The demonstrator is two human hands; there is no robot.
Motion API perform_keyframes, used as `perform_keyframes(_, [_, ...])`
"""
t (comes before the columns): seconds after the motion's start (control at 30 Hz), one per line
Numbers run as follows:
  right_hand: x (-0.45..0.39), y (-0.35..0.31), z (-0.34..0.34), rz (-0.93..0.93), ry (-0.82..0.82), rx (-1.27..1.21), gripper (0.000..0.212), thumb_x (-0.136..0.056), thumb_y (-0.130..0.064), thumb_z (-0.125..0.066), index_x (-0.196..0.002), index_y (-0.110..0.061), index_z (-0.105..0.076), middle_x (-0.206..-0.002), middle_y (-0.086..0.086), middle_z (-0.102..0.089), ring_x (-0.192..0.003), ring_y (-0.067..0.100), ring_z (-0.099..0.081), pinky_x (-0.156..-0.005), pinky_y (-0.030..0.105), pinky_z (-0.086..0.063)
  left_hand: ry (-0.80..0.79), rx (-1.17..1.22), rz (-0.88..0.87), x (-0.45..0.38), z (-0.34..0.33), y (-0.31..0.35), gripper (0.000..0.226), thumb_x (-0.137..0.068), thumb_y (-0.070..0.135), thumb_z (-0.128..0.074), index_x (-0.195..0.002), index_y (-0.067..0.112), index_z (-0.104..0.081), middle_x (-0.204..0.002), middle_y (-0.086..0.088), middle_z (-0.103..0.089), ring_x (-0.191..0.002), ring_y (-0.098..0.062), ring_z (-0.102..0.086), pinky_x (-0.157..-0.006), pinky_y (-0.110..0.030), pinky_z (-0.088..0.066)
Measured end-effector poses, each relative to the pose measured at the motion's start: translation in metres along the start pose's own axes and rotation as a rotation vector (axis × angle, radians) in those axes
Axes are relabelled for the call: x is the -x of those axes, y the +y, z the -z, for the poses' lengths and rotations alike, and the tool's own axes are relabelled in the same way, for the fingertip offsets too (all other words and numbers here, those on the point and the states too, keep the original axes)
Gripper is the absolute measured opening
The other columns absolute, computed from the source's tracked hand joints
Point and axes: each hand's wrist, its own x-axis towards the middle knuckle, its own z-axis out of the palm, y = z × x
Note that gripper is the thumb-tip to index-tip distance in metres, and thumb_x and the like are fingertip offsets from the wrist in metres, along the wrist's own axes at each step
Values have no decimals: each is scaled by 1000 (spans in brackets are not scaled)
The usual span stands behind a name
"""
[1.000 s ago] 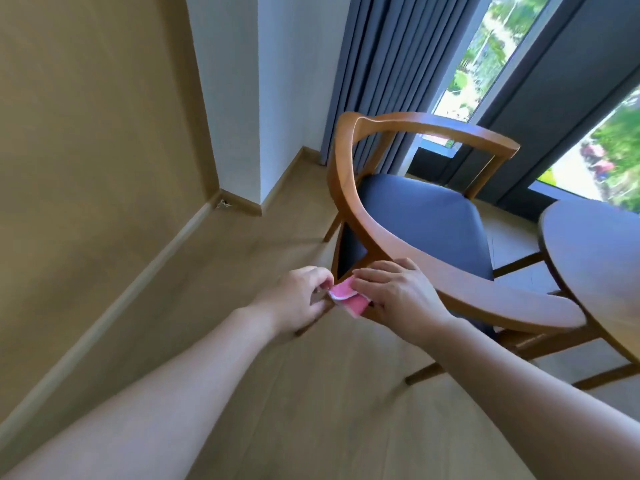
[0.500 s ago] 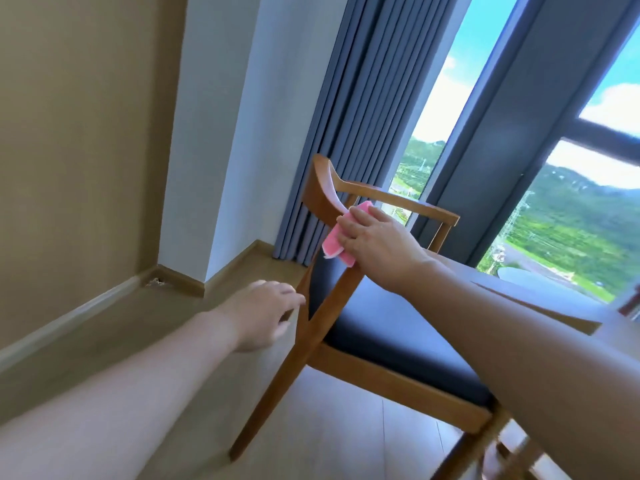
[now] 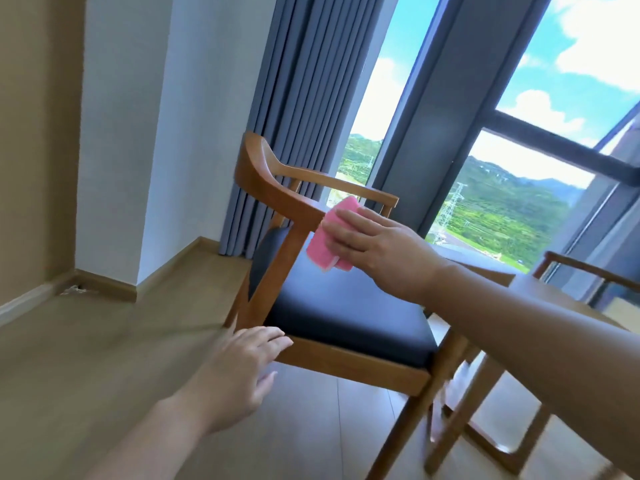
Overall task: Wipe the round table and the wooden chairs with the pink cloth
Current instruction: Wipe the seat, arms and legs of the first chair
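both hands are out in front in the head view. right hand (image 3: 372,249) lies with straight fingers flat over the pink cloth (image 3: 327,237), pressing it against the near armrest of the wooden chair (image 3: 277,199), just where the armrest meets the slanted front support. the cloth is folded, its lower end hanging below the rail over the dark blue seat cushion (image 3: 346,313). left hand (image 3: 239,372) is lower, fingers spread and relaxed, holding nothing; its fingertips reach the front corner of the seat frame, though motion blur makes it hard to say whether they actually touch the wood.

no brand, label or writing can be read anywhere.

the chair stands on a pale wood floor (image 3: 104,358), its curved back toward a white wall corner (image 3: 138,133) and pleated blue-grey curtains (image 3: 294,116). behind it a tall window (image 3: 519,202) with dark frames shows green hills, a pylon and a cloudy blue sky. the right forearm crosses the lower right and hides much of the round table (image 3: 540,292), of which only a strip of top shows beyond the wrist. a second wooden chair (image 3: 588,268) peeks in at the far right edge, beyond the table.
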Motion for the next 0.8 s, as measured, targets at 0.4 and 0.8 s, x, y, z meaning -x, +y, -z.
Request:
perform_keyframes(0.4, [138,20,-32,-44,174,1,41,-85,-6,-63,-126,-5,-60,-136,15,-53,-127,43,-45,-102,58,-40,-52,-52,-121,-14,-39,34,46,-82,19,-69,-128,21,-60,-129,7,-55,-121,-15,-50,-108,-30,-35])
perform_keyframes(0.8, [223,33,-55,-237,122,7,48,-77,6,-68,-124,1,-59,-131,22,-55,-121,47,-48,-94,60,-45,-82,-19,-102,-35,-69,60,48,-85,22,-67,-132,23,-56,-133,8,-53,-126,-12,-45,-109,-30,-33])
